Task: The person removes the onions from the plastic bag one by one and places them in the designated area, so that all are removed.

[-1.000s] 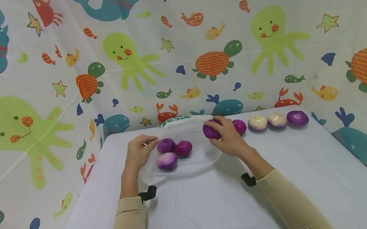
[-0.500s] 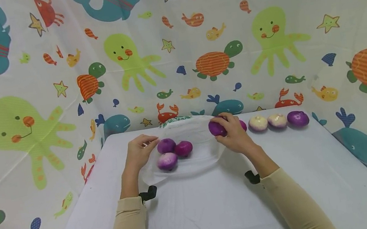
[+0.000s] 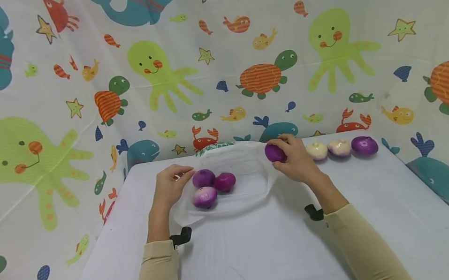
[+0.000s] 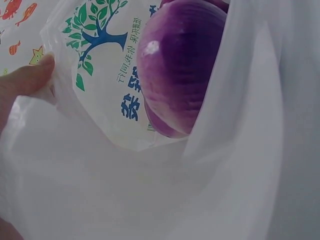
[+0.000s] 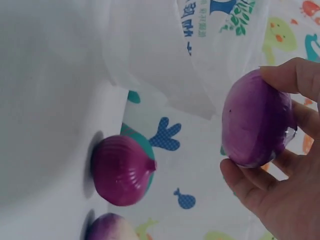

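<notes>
My left hand [image 3: 170, 188] pinches the edge of a thin white plastic bag [image 4: 100, 185], which has a printed tree and lettering. Three onions lie on the bag at its left part: a purple onion [image 3: 203, 178], a magenta onion [image 3: 225, 182] and a paler purple-white onion [image 3: 204, 197]. In my right hand [image 3: 294, 159] is another purple onion [image 5: 257, 120], gripped between thumb and fingers off the bag's right edge. Below it in the right wrist view a magenta onion [image 5: 122, 170] rests on the table; my right hand hides it in the head view.
To the right of my right hand, two pale onions [image 3: 339, 148] and a purple onion [image 3: 364, 145] stand in a row along the back of the white table [image 3: 240, 261]. A curtain [image 3: 213, 56] printed with sea animals hangs behind the table.
My right hand has moved to the right with the purple onion, from over the bag to its right edge. It now covers the magenta onion. My left hand has stayed in place.
</notes>
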Action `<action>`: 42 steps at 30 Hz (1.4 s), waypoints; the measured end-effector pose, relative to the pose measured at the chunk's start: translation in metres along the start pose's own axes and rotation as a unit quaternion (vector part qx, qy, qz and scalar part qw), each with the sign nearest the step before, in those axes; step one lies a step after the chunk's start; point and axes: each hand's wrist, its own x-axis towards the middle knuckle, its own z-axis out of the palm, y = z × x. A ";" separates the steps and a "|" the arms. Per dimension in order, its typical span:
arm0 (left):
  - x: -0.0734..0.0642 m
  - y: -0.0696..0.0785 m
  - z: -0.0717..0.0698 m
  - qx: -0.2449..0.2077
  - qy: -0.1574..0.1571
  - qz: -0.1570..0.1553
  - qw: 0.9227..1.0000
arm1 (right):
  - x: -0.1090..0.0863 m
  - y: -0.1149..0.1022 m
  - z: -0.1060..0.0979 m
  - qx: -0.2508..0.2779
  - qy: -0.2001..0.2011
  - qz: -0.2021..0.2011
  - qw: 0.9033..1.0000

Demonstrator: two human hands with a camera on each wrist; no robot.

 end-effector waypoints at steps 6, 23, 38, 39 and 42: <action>0.000 -0.001 0.000 0.000 0.001 0.003 1.000 | 0.000 0.006 -0.009 -0.036 0.004 0.014 0.999; -0.001 0.001 0.001 0.005 -0.002 -0.002 1.000 | -0.002 0.028 -0.031 -0.052 -0.013 0.097 0.994; 0.000 0.001 0.001 0.006 -0.005 -0.003 1.000 | -0.010 0.049 -0.062 -0.033 0.012 0.143 0.989; 0.000 0.001 0.001 0.005 -0.005 -0.003 1.000 | -0.011 0.051 -0.064 -0.031 0.013 0.149 0.988; 0.000 0.000 0.001 0.003 -0.003 -0.002 1.000 | -0.013 0.057 -0.070 -0.029 0.015 0.160 0.987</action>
